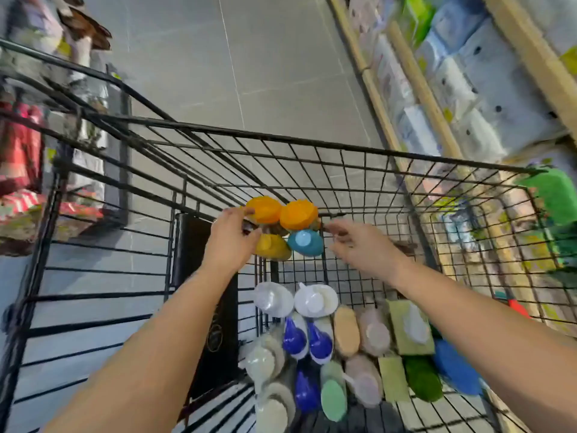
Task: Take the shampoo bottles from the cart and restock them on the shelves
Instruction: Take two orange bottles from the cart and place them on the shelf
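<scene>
Many bottles are still in the cart (343,157) — by my judgement the restocking is at an early or middle point, with most of the load left to move. At the far end of the wire basket stand 4 bottles in a tight cluster: 2 orange-capped bottles (281,214) side by side, a yellow-capped bottle (273,246) and a teal-capped bottle (305,242) just in front of them. Nearer the person a larger group of shampoo bottles (327,348) crowds the near end, caps up: white, dark blue, tan, pale pink, mint green, green and bright blue among them. How many have already gone to the shelves cannot be told from this view.

The left hand (229,242) is at the far cluster, its fingers curled toward the left orange cap and the bottle under it; motion blur leaves it unclear whether it truly grips or only touches. The right hand (359,245) reaches in beside the teal cap with fingers spread and loose, holding nothing, not yet in contact as far as I can see.

The cart is black wire mesh and stands on a grey tiled floor (249,57). To the right run wooden-edged shelves (437,98) stacked with pale packaged goods — blurred, so their kind is uncertain. To the left, a black wire rack (62,126) holds red and white packets.
</scene>
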`<state>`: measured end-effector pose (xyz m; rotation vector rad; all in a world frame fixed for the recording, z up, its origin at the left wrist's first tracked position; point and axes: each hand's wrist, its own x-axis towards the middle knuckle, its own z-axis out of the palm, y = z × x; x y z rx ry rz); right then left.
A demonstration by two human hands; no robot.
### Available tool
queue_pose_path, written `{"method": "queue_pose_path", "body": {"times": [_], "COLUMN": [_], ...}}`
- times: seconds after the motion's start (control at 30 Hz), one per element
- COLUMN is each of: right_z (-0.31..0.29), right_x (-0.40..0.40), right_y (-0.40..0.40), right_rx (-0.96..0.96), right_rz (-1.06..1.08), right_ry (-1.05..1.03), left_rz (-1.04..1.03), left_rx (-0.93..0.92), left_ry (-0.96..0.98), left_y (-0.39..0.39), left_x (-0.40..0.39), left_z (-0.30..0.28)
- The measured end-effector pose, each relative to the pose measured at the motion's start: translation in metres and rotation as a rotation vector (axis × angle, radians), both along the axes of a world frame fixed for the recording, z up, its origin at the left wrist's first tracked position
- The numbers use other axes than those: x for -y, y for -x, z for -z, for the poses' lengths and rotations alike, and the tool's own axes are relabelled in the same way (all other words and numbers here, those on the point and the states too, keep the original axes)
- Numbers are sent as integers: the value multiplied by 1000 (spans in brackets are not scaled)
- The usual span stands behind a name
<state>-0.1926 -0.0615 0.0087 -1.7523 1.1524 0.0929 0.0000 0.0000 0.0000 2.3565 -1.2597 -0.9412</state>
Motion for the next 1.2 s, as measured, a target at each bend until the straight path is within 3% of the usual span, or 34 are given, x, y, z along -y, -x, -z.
{"method": "queue_pose_path", "body": {"times": [0.13, 0.27, 0.4, 0.6, 0.9, 1.1, 1.2], "right_z": [31, 57, 69, 73, 41, 19, 19], "right_x": [21, 37, 45, 47, 32, 25, 24], "right_y": [-29, -46, -55, -55, 35, 110, 143], "right_rx": [8, -93, -157, -107, -57, -64, -71], "right_rz": [-31, -222, -345, -287, -38, 130, 169], "right_ry": [143, 301, 317, 305, 398, 476, 484], "left_rz": [74, 168, 171, 61, 185, 416, 385], "left_rx": [86, 117, 92, 81, 239, 224, 72], "left_ry": [-2, 3, -45, 3, 176, 315, 185], "left_y": [-12, -15, -17, -6, 49, 111, 145], "left_x": [16, 25, 36, 48, 31, 38, 50], "left_z": [31, 54, 66, 71, 17, -6, 4]}}
